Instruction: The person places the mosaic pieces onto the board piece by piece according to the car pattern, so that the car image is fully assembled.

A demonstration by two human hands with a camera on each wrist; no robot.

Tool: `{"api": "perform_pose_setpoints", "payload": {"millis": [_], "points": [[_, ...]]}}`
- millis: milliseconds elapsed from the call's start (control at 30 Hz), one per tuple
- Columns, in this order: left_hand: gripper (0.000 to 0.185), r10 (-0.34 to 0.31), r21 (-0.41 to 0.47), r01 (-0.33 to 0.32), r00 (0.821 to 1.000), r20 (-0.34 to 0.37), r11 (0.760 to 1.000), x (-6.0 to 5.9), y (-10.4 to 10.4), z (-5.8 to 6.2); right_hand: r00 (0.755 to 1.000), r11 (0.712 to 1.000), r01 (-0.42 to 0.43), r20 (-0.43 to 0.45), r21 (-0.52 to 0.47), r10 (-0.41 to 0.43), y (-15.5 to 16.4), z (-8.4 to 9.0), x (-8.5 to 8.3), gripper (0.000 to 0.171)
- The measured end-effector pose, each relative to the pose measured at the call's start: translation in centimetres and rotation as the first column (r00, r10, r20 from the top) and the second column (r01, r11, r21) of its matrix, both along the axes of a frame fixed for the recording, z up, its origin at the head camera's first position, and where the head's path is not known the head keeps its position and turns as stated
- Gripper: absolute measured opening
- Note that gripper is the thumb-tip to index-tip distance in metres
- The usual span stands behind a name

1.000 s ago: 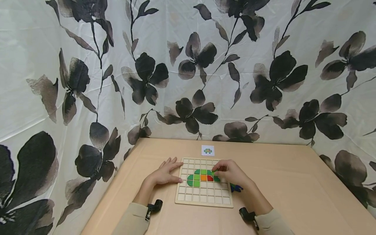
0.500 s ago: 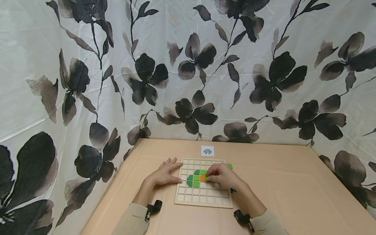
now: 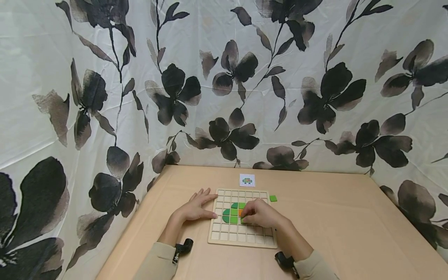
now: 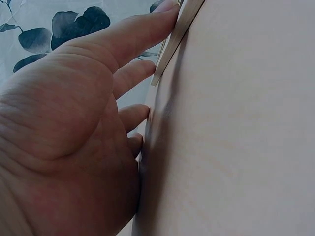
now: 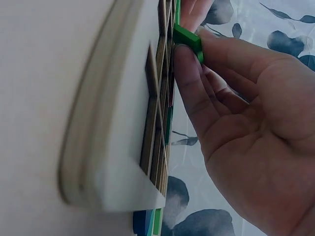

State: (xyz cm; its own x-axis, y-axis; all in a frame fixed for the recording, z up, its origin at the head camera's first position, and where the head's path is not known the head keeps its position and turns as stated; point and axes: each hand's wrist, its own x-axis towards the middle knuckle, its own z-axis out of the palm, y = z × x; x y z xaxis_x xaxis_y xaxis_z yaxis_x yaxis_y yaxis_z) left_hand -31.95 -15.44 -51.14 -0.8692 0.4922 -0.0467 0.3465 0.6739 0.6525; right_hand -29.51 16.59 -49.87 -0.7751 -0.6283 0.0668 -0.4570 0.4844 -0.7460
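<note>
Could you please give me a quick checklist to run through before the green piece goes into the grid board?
1. Right hand has the green piece pinched at its fingertips: ok.
2. Left hand rests flat against the left edge of the grid board, steadying it: ok.
3. Board lies flat on the table: ok.
4. Target cell under the right hand is free: cannot tell, the hand hides it.
5. Picture card beyond the board is in sight for checking the pattern: ok.
6. Loose green square lies off the board, clear of the hand: ok.
</note>
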Motion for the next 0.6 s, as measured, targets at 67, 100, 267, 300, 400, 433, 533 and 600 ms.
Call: {"api": "perform_pose_setpoints", "payload": {"millis": [67, 100, 267, 300, 400, 433, 533, 600], "points": [[0.081, 0.002, 0.003, -0.002, 1.0, 0.0, 1.0, -0.01, 0.02, -0.01, 1.0, 1.0, -0.005, 0.005, 0.005, 0.005, -0.09, 0.08, 0.06, 0.006], [0.081, 0.003, 0.003, -0.003, 1.0, 0.001, 1.0, -0.01, 0.02, 0.0, 1.0, 1.0, -0.007, 0.009, 0.008, 0.007, -0.11, 0.13, 0.08, 0.007], [0.081, 0.0, 0.007, 0.0, 1.0, 0.002, 1.0, 0.0, 0.02, 0.01, 0.999, 1.0, -0.028, 0.031, 0.008, 0.028, -0.03, 0.15, 0.07, 0.011], [0.081, 0.0, 0.005, 0.0, 1.0, 0.004, 1.0, 0.01, 0.02, 0.02, 0.999, 0.999, -0.032, 0.03, 0.009, 0.032, -0.02, 0.14, 0.07, 0.011], [0.081, -0.001, 0.005, 0.001, 1.0, 0.003, 1.0, -0.03, 0.02, -0.05, 0.999, 0.999, -0.039, 0.02, 0.01, 0.039, 0.01, 0.12, 0.1, 0.01], [0.081, 0.0, 0.005, 0.0, 1.0, 0.003, 1.0, -0.05, 0.02, -0.07, 0.999, 0.999, -0.039, 0.014, 0.012, 0.039, 0.02, 0.11, 0.11, 0.01], [0.081, -0.004, 0.008, 0.004, 1.0, -0.001, 1.0, -0.07, 0.01, -0.1, 0.999, 0.999, -0.035, 0.003, 0.019, 0.035, 0.04, 0.09, 0.14, 0.011], [0.081, -0.004, 0.006, 0.004, 1.0, -0.002, 1.0, -0.06, -0.01, -0.11, 1.0, 0.999, -0.03, 0.002, 0.022, 0.03, 0.05, 0.11, 0.17, 0.011]]}}
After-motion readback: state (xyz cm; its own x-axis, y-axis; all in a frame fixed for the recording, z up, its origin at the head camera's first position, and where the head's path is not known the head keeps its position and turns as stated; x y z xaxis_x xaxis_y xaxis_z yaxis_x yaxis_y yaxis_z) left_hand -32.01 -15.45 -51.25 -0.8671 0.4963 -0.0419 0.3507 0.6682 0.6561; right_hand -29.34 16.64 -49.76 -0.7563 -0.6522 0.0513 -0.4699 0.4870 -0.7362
